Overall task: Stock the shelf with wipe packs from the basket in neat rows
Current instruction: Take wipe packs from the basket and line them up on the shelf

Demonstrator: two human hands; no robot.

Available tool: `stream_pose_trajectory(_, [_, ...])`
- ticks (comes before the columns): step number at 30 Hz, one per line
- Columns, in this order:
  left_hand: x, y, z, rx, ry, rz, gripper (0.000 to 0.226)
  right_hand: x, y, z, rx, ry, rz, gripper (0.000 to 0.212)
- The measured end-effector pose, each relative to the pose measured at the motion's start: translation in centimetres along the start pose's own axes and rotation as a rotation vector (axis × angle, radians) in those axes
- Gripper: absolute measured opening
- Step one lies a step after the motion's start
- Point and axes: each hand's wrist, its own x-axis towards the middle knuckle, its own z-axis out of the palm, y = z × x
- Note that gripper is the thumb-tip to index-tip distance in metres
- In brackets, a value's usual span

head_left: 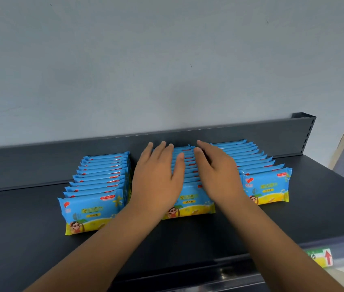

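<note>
On the dark shelf [318,209], both hands lie flat on the middle row [189,200] of wipe packs.

The left hand [156,178] and right hand [217,173] have their fingers straight and slightly spread, gripping nothing. They rest on the pack tops, likely to level and square this row against the back panel [40,163]. The packs are blue with a yellow beach print along the bottom and stand on edge, leaning back, one behind another. The left row [97,186] and right row [259,171] stand just beside it, already tidy. The basket is not in view.
</note>
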Motion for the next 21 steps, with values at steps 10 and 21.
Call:
stream_pose_trajectory(10, [1.3,5.7,1.5,0.358,-0.055,0.249,0.075,1.8,3.0,-7.1,-0.411,-0.005,-0.158,0.068])
stream_pose_trajectory(21, [-1.4,17.6,8.0,-0.781,0.047,-0.342,0.048,2.6,9.8,-13.8,0.118,0.191,0.248,0.033])
